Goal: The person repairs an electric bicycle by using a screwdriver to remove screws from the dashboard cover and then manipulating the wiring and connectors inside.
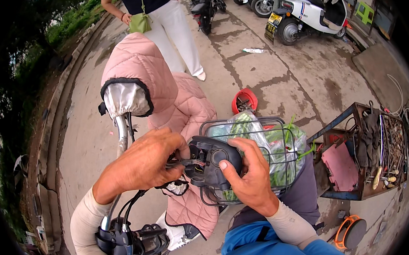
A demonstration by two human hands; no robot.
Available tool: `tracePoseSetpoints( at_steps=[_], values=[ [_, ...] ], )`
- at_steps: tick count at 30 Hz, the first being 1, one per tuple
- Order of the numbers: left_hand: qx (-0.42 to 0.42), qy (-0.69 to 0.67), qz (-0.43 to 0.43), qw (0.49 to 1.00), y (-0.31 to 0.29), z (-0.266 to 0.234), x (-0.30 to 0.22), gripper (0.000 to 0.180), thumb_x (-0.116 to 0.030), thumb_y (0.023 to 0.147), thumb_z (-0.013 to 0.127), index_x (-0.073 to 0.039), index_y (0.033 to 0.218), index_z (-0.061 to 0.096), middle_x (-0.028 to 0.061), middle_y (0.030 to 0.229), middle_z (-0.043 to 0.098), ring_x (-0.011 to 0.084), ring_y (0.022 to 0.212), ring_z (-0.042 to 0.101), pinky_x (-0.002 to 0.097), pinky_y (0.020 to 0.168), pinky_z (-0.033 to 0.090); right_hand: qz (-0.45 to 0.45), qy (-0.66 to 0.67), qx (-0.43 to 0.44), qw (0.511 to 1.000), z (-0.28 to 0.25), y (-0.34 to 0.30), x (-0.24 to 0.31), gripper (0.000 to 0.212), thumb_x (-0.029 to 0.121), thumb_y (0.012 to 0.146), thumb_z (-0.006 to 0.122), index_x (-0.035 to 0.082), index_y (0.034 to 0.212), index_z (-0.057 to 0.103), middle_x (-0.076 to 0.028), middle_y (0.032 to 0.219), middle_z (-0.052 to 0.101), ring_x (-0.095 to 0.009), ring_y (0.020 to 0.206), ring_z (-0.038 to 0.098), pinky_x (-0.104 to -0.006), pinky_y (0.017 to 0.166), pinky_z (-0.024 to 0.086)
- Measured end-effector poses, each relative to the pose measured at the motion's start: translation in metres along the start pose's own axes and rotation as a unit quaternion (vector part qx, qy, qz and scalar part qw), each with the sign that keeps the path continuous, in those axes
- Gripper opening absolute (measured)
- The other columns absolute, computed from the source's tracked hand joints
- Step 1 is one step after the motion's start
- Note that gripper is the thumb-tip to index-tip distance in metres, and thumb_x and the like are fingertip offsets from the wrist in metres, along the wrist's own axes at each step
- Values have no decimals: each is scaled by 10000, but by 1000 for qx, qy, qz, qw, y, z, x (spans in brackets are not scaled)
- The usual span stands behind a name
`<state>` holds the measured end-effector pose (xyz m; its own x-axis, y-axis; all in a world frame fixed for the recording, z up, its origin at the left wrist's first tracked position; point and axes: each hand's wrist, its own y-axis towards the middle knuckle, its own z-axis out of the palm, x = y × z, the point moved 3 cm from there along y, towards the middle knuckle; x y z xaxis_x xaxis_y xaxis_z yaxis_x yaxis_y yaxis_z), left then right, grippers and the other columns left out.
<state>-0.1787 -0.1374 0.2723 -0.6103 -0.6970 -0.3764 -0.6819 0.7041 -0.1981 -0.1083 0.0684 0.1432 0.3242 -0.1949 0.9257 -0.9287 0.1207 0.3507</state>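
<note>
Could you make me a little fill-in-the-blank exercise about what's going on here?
1. The right hand holds a rounded plastic housing coloured ____.
2. The quilted cover over the handlebar is ____.
3. The open tool tray lies on the ____ side of the picture.
4. The person standing in front wears trousers coloured ____.

Missing words: black; pink; right; white.
</note>
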Motion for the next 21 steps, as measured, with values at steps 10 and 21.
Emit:
tracePoseSetpoints(
  at_steps=[10, 21],
  values=[
    [-7, -22, 8, 1000, -1, 1, 5, 261, -52, 764, 769, -30, 1004, 671, 127, 991, 657, 335, 1016, 625, 428, 904, 513, -168, -108, 61, 978, 7, 17, 31, 296, 122, 856, 810, 39, 1127, 725, -171, 1352, 594, -388, 1282, 550, -494, 1033, 441],
    [10, -58, 1, 998, 3, -1, 1, 314, -39, 777, 802, -26, 1071, 694, 112, 1042, 693, 336, 1067, 633, 434, 942, 513, -106, 34, 116, 987, 20, 24, 10, 147, 113, 923, 732, -16, 993, 718, -138, 1326, 631, -353, 1240, 569, -448, 1065, 437]
  ],
)
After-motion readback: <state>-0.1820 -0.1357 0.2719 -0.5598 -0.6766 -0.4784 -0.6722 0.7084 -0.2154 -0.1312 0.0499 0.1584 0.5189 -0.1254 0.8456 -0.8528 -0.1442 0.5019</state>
